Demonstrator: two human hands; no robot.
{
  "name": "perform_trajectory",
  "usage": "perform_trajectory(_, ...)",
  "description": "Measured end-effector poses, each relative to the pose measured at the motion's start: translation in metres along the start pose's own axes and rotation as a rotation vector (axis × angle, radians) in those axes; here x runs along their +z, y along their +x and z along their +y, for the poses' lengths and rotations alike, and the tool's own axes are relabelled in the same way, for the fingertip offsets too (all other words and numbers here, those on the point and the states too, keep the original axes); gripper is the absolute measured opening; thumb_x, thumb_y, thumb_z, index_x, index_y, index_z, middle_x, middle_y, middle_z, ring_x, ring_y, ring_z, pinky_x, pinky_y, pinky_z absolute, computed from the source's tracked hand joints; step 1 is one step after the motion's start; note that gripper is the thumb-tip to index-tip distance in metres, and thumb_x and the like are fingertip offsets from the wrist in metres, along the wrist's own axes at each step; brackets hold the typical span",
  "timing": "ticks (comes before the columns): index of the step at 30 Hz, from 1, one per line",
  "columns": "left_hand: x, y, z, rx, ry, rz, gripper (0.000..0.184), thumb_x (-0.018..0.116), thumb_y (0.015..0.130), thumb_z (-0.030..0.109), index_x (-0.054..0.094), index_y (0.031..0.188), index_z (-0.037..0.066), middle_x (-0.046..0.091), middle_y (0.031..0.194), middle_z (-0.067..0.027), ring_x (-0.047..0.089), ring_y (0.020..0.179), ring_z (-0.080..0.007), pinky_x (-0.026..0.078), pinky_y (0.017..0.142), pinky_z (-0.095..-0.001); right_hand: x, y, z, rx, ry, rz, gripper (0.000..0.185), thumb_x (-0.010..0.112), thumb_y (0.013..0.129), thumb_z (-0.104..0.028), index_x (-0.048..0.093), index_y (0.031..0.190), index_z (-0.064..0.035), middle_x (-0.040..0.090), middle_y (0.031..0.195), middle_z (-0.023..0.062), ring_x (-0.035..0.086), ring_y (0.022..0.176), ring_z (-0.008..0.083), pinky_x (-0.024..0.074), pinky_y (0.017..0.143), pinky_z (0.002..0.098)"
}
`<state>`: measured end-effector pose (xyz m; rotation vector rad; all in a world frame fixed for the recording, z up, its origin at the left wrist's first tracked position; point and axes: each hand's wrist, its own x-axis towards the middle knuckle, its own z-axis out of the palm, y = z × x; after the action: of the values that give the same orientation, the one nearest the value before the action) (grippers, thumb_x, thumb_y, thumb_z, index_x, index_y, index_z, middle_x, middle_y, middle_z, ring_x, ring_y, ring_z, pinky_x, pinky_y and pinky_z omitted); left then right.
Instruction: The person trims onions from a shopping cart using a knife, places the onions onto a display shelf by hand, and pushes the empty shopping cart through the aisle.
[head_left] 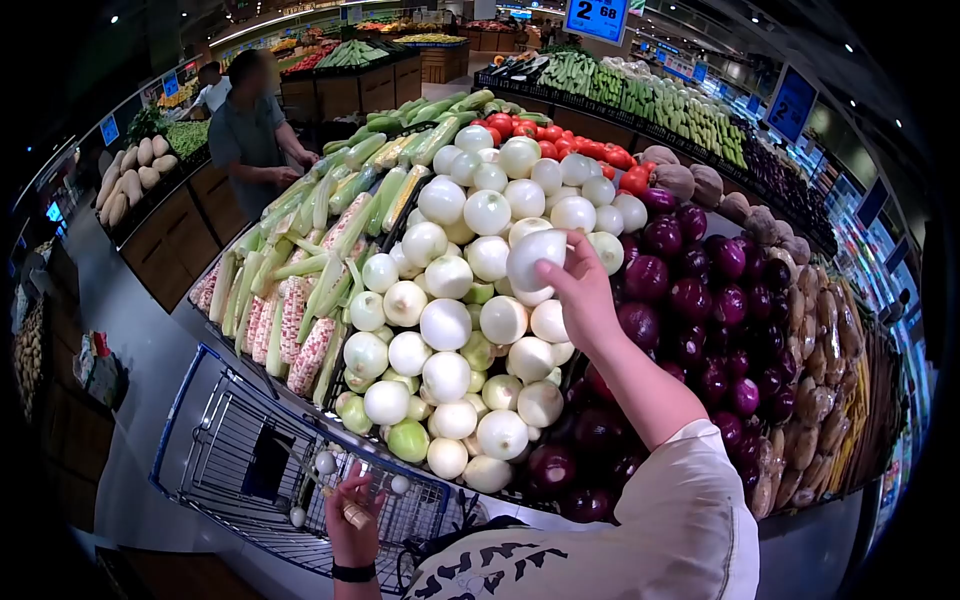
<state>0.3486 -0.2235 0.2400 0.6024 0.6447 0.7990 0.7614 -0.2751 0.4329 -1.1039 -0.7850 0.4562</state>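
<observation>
My right hand (575,280) is closed round a white onion (535,260), held above the upper part of a heap of white onions (445,325). Down by the shopping cart (215,440), my left hand (355,510) has its fingers curled, with a small tan object (355,515) against them that I cannot make out clearly. A dark band circles the left wrist. Several small white round items (325,462) show in the cart near that hand.
Corn (300,320) lies left of the white onions, purple onions (690,300) lie right, and tomatoes (610,155) sit behind. A person (245,130) stands beyond the corn at the left. Price screens (790,102) hang above.
</observation>
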Motion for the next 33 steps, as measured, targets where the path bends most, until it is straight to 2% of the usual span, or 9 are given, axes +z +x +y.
perform_trajectory(2,-0.005,-0.005,-0.002,0.002,-0.022,0.041,0.041,0.038,0.102,0.037,0.066,0.109,0.009,0.041,0.155,-0.0074,0.052,0.125,-0.0164,0.045,0.098,-0.0403,-0.021,0.04,-0.006,-0.032,0.033,0.154,0.042,0.056,0.102,-0.027,0.045,0.137,-0.0072,0.058,0.127,0.0052,0.058,0.116,0.0165,0.0478,0.098,0.0374)
perform_trajectory(4,-0.006,-0.012,-0.002,-0.006,0.001,0.117,0.04,0.038,0.102,0.037,0.066,0.108,0.009,0.042,0.154,-0.0071,0.052,0.124,-0.0164,0.043,0.099,-0.04,-0.041,0.091,-0.018,-0.048,0.117,0.243,0.047,0.049,0.105,-0.03,0.037,0.146,-0.0117,0.053,0.136,0.0089,0.063,0.112,0.0215,0.0541,0.091,0.0401)
perform_trajectory(6,-0.011,-0.016,-0.006,0.001,0.005,0.156,0.039,0.039,0.102,0.038,0.065,0.108,0.01,0.042,0.154,-0.0068,0.052,0.122,-0.0167,0.041,0.1,-0.0402,-0.078,0.149,-0.014,-0.072,-0.328,0.203,0.055,0.058,0.101,-0.033,0.039,0.146,-0.0075,0.058,0.13,0.0126,0.063,0.111,0.0231,0.055,0.089,0.0385)
perform_trajectory(7,-0.013,-0.018,-0.009,0.005,0.007,0.178,0.039,0.039,0.102,0.039,0.064,0.108,0.01,0.043,0.152,-0.0064,0.053,0.121,-0.0167,0.041,0.099,-0.0401,-0.114,0.187,0.004,-0.215,-0.693,0.122,0.06,0.07,0.092,-0.033,0.046,0.14,-0.0072,0.061,0.129,0.0157,0.064,0.113,0.0266,0.0533,0.092,0.0394)
perform_trajectory(9,-0.015,-0.02,-0.013,0.017,0.009,0.218,0.039,0.039,0.102,0.041,0.064,0.107,0.01,0.046,0.148,-0.0057,0.054,0.118,-0.0168,0.042,0.098,-0.0401,-0.11,0.195,-0.011,-0.156,-1.362,0.187,0.066,0.08,0.08,-0.031,0.051,0.134,-0.0071,0.061,0.132,0.0193,0.064,0.115,0.0311,0.0518,0.093,0.0416)
perform_trajectory(10,-0.021,-0.019,-0.015,0.016,-0.142,0.174,0.046,0.046,0.102,0.04,0.063,0.116,0.0,0.065,0.12,-0.0166,0.059,0.112,-0.0309,0.043,0.101,-0.0473,-0.115,0.204,-0.013,-0.077,-1.481,0.111,0.068,0.084,0.073,-0.028,0.054,0.13,-0.0099,0.061,0.129,0.0202,0.064,0.113,0.0346,0.0519,0.093,0.045)
perform_trajectory(16,-0.023,-0.018,-0.024,0.011,-0.15,0.179,0.041,0.044,0.104,0.037,0.064,0.113,0.002,0.065,0.116,-0.0101,0.057,0.11,-0.0256,0.042,0.1,-0.0455,-0.144,0.235,0.032,-0.253,-1.989,-0.109,0.059,0.078,0.075,-0.016,0.055,0.129,-0.0143,0.05,0.13,0.017,0.056,0.117,0.0394,0.0505,0.096,0.046)
perform_trajectory(20,-0.015,-0.013,-0.028,-0.003,0.021,0.245,0.039,0.043,0.099,0.045,0.063,0.106,0.012,0.048,0.148,-0.002,0.051,0.121,-0.0192,0.038,0.102,-0.0445,-0.149,0.239,0.052,-0.354,-1.74,0.068,0.054,0.075,0.078,-0.015,0.055,0.128,-0.0136,0.05,0.127,0.0174,0.054,0.119,0.0374,0.0494,0.098,0.0456)
perform_trajectory(33,-0.014,-0.013,-0.034,-0.074,0.055,0.28,0.042,0.041,0.099,0.046,0.063,0.105,0.011,0.053,0.141,-0.0016,0.056,0.11,-0.0159,0.043,0.095,-0.043,-0.146,0.234,0.056,-0.217,-1.66,0.128,0.037,0.073,0.083,-0.023,0.066,0.118,-0.0124,0.059,0.122,0.0128,0.058,0.111,0.0356,0.0505,0.095,0.0434)
